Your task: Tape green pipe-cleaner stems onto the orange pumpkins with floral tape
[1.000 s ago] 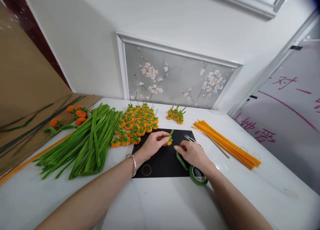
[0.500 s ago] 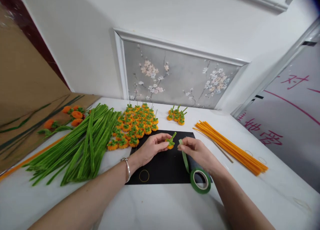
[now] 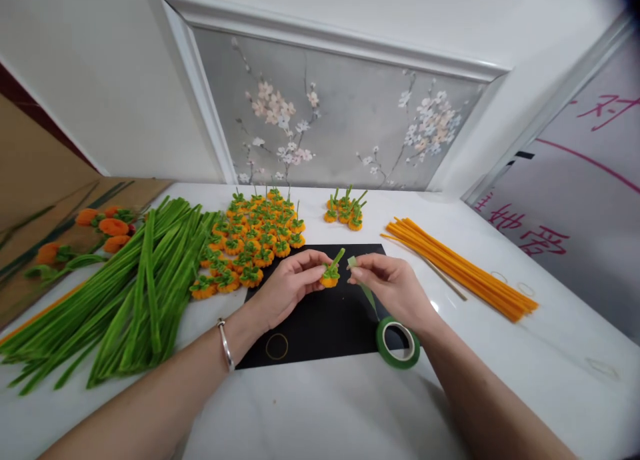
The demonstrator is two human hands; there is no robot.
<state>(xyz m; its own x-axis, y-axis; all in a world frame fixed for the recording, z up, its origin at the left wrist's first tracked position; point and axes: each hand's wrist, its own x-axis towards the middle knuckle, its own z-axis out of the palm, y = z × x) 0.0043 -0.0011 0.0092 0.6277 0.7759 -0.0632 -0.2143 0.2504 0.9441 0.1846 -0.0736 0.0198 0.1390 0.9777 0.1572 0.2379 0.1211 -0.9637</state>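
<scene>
Over the black mat (image 3: 320,320), my left hand (image 3: 295,283) pinches a small orange pumpkin (image 3: 330,278) with green leaves and a green stem pointing up to the right. My right hand (image 3: 390,283), a short gap to the right, holds the free end of a pale green tape (image 3: 369,296) between thumb and fingers. That strip runs down to the green tape roll (image 3: 398,342), which stands at the mat's right edge below my right hand. The pumpkin and the tape end are apart.
Many orange pumpkins (image 3: 265,230) stand behind my left hand, with a smaller group (image 3: 345,210) at the back. Green fuzzy stems (image 3: 150,273) lie left, orange ones (image 3: 460,267) right. A rubber band (image 3: 277,347) is on the mat. Orange flowers (image 3: 113,227) lie far left.
The view has shifted, so the table items appear higher and those on the left further left. The tape end is slightly closer to the pumpkin. Both hands keep their holds.
</scene>
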